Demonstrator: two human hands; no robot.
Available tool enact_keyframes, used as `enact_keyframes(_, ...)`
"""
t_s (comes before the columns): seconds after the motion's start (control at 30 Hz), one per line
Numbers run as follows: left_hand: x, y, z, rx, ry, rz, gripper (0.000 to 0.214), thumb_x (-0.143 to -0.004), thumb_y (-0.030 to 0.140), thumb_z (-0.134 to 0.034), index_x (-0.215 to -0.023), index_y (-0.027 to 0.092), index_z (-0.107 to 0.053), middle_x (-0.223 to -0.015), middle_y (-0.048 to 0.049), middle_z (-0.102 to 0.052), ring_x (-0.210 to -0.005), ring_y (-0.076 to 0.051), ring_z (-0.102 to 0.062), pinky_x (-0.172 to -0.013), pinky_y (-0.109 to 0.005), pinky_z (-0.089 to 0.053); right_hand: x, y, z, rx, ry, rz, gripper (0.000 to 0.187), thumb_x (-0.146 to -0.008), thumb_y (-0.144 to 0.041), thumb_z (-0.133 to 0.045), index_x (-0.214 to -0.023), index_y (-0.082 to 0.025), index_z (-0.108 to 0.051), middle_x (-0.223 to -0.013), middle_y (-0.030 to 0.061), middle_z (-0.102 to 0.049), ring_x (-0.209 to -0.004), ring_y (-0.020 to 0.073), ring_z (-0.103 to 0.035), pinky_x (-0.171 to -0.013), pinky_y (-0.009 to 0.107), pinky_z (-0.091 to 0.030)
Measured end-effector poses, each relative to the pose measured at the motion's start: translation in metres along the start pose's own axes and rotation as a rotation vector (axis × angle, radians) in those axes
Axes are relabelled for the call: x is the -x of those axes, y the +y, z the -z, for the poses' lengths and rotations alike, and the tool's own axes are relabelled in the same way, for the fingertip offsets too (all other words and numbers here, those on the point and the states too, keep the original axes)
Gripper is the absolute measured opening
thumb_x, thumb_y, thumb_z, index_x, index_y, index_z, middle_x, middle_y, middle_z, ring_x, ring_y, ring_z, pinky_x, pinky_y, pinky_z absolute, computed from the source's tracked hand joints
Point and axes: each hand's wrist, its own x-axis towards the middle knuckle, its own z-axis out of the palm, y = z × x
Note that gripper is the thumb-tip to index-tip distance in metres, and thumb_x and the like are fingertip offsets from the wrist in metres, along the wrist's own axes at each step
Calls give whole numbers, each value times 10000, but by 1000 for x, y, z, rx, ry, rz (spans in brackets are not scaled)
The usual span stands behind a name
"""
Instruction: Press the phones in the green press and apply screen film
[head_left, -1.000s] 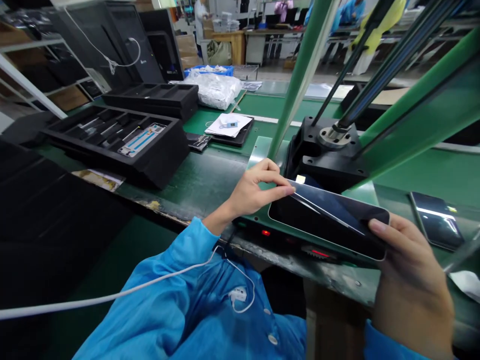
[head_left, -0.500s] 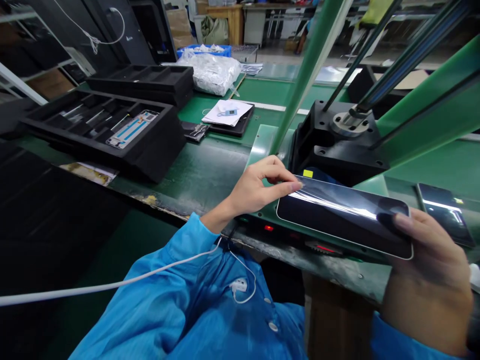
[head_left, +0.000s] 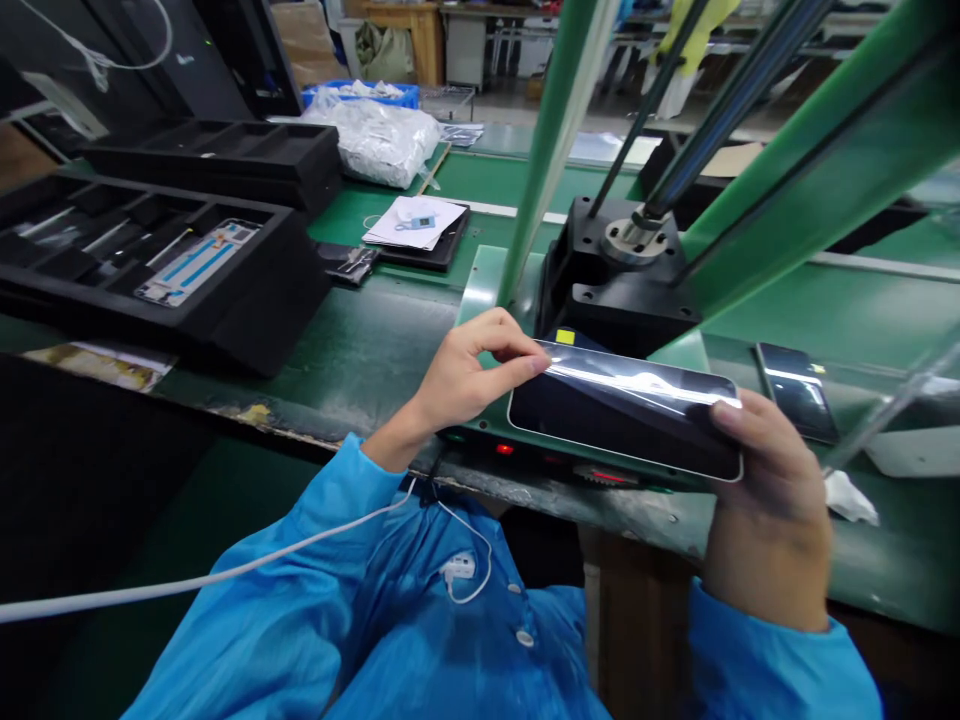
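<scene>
- Far left, a black foam tray (head_left: pixel 150 260) sits on the green surface (head_left: pixel 382 330), its slots holding slim parts and a blue-and-white strip (head_left: pixel 196 262); a second black foam tray (head_left: pixel 217 150) lies behind it.
- A strip of printed paper (head_left: pixel 97 366) lies against the surface's near edge, just in front of the first tray.
- Farther back are a silvery plastic-wrapped bundle (head_left: pixel 375 140), with a blue crate (head_left: pixel 360 95) behind it, and white papers (head_left: pixel 412 222) on a dark flat pad.
- A blue smock sleeve (head_left: pixel 330 510) leads to the left hand (head_left: pixel 472 370), its fingers curled and its fingertips pinching the upper left corner of a phone-sized black glass panel (head_left: pixel 622 410).
- That panel is held up, tilted slightly, just above a green press plate (head_left: pixel 487 300), in front of the black press block (head_left: pixel 615 300).
- The right hand (head_left: pixel 772 480) grips the panel's right end, thumb lying across its glossy face.
- A white cable (head_left: pixel 225 570) crosses the blue smock (head_left: pixel 450 640).
- Right of the hands, another dark glass panel (head_left: pixel 795 390) lies on the surface, with a crumpled white wipe (head_left: pixel 847 500) nearby.
</scene>
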Motion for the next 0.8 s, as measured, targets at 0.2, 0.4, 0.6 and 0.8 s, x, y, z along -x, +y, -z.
enact_keyframes(0.2,-1,2,0,-40,5,23,82,-828,271,-747,-771,212,-752,-719,-1,-623,-677,-112,-562,-620,-254,-468,-1,2,1,-44,-145,25,286,-637,-447,-838,-767,-210,-746,-712,57,-727,-691,282,-719,-665,373,-612)
enact_keyframes(0.4,-2,3,0,-63,10,21,69,-819,250,-747,-765,209,-758,-706,0,-626,-663,-109,-564,-627,-250,-469,1,0,1,-78,-226,62,240,-713,-411,-804,-817,-202,-750,-684,35,-716,-679,253,-714,-668,344,-602)
enact_keyframes(0.6,-3,3,0,-84,12,29,63,-822,253,-744,-773,219,-763,-709,-1,-630,-672,-118,-567,-638,-262,-475,1,1,3,-87,-269,80,206,-760,-389,-774,-846,-202,-756,-682,24,-712,-659,227,-706,-622,298,-584)
enact_keyframes(0.8,-2,2,0,-87,16,27,57,-831,255,-737,-794,227,-771,-722,2,-636,-671,-115,-568,-638,-262,-473,2,1,3,-74,-250,99,213,-768,-394,-771,-846,-197,-753,-666,24,-701,-636,206,-691,-570,258,-552)
